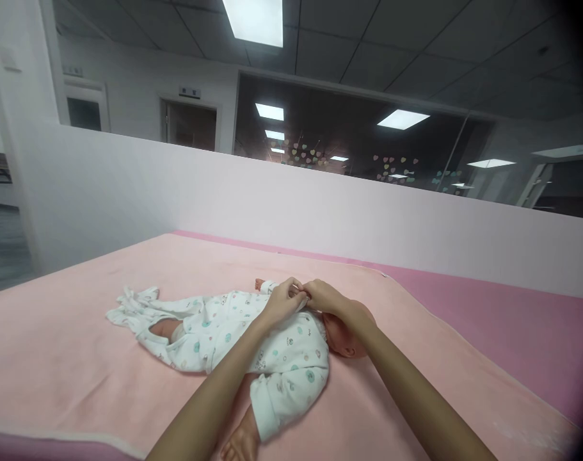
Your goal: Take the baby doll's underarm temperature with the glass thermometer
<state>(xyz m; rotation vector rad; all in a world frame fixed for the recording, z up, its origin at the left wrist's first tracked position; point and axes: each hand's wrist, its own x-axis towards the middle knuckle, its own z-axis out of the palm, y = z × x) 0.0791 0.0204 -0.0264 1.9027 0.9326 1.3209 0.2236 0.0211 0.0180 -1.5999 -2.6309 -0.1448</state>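
Observation:
A baby doll (pixel 343 336) lies on its back with its head toward the right. It wears a white printed baby outfit (pixel 288 346) with a long sleeve on the near arm. My left hand (pixel 284 304) and my right hand (pixel 322 298) meet at the outfit's far shoulder, close to the neck. The fingers of both are bent into a pinch on the cloth there; the exact spot they grip is partly hidden. My right forearm covers part of the doll's head. The near doll hand (pixel 242 442) rests below my left forearm.
A pale pink blanket (pixel 70 339) lies under the doll, over a darker pink mat (pixel 487 320). Behind stands a low white wall (pixel 320 208) with dark windows above it. The outfit's leg ends lie bunched to the left.

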